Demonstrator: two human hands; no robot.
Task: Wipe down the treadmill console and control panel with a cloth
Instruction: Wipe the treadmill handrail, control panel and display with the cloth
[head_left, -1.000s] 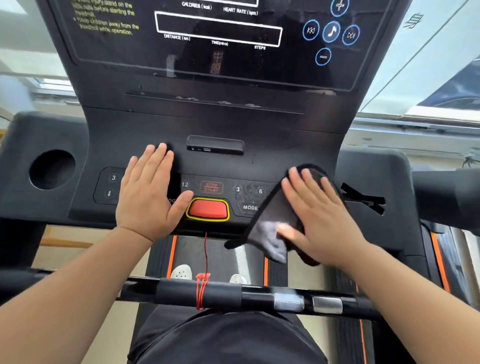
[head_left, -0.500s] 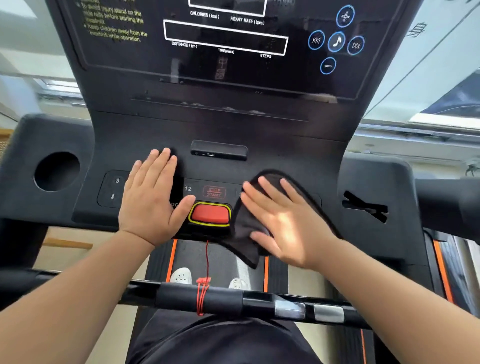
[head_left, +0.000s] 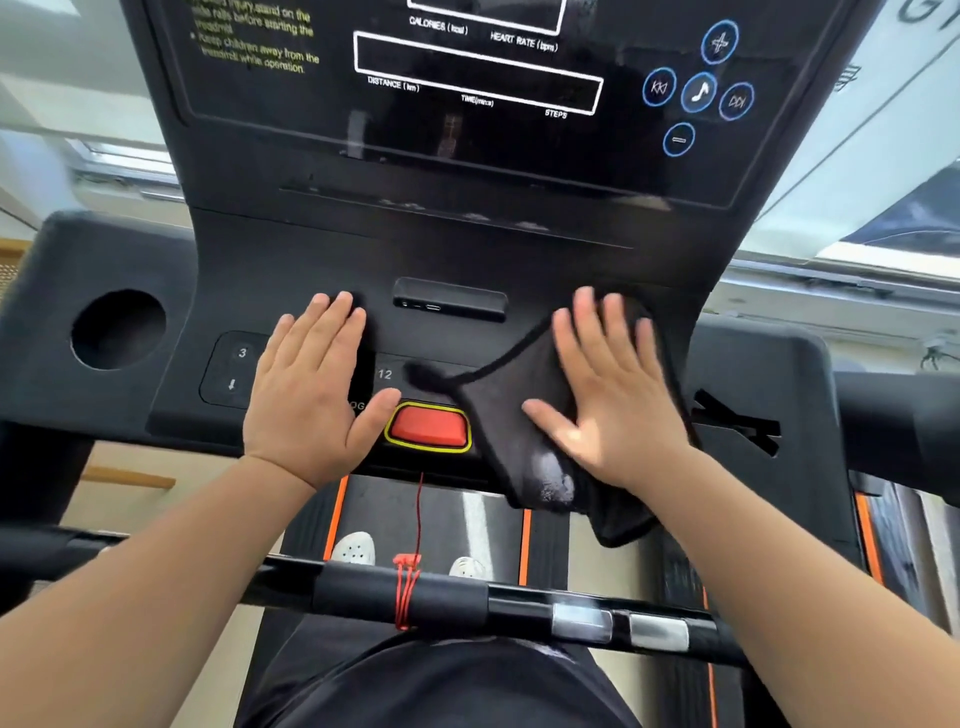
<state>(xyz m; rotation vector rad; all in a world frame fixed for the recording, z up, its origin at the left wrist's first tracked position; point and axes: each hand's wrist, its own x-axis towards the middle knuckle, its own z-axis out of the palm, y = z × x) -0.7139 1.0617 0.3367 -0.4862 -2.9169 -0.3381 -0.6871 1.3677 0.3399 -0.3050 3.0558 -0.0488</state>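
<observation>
The right hand (head_left: 618, 410) presses cloth (head_left: 519, 395) on control panel (head_left: 452, 343) beside key "12" (head_left: 385, 374).

free: bare panel (head_left: 441, 249) above port slot (head_left: 450, 301) | obstacles: handlebar (head_left: 358, 590) across near side (red cord (head_left: 406, 592) tied on), screen (head_left: 467, 130) beyond

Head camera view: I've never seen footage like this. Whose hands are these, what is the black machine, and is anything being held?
No robot: the camera sits on a person's head, looking down at their own hands. The black machine is a treadmill console, display on top, red button on the control panel below. The left hand lies flat on the panel beside that button. The right hand presses a dark cloth against the panel with straight fingers; nothing is gripped. The cloth's lower end hangs off the edge.
</observation>
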